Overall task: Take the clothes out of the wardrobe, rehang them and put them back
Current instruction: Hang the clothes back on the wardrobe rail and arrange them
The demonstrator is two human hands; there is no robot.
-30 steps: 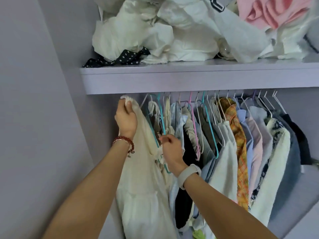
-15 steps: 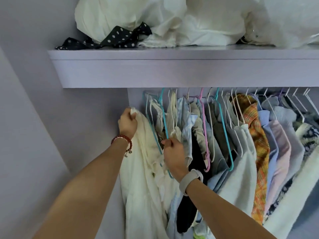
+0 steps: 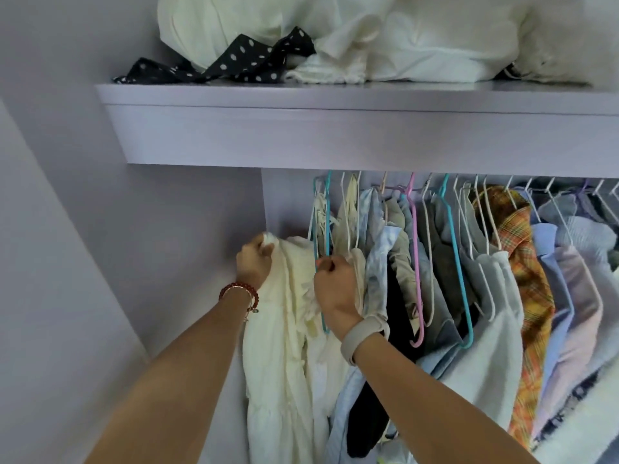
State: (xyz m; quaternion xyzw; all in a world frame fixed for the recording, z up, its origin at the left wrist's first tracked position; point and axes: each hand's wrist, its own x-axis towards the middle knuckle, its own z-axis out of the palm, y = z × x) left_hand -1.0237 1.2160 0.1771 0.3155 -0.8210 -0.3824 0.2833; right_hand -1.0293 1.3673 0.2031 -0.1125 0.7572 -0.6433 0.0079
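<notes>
A long cream dress (image 3: 284,346) hangs at the left end of the row of clothes in the wardrobe. My left hand (image 3: 254,261) is shut on its top left shoulder. My right hand (image 3: 335,289) is closed around the dress's other shoulder and the lower part of a teal hanger (image 3: 319,236). The hanger's hook goes up behind the shelf, where the rail is hidden. To the right hang several more garments on white, pink (image 3: 417,262) and teal hangers, among them an orange plaid shirt (image 3: 526,262).
A lilac shelf (image 3: 335,128) juts out above the rail, piled with white fabrics (image 3: 385,35) and a black polka-dot cloth (image 3: 231,65). The wardrobe's left wall (image 3: 83,262) stands close beside the cream dress.
My view has tilted down and closed in on the rail. Both hands have dropped lower, drawing the cream dress's shoulders down along the teal hanger.
</notes>
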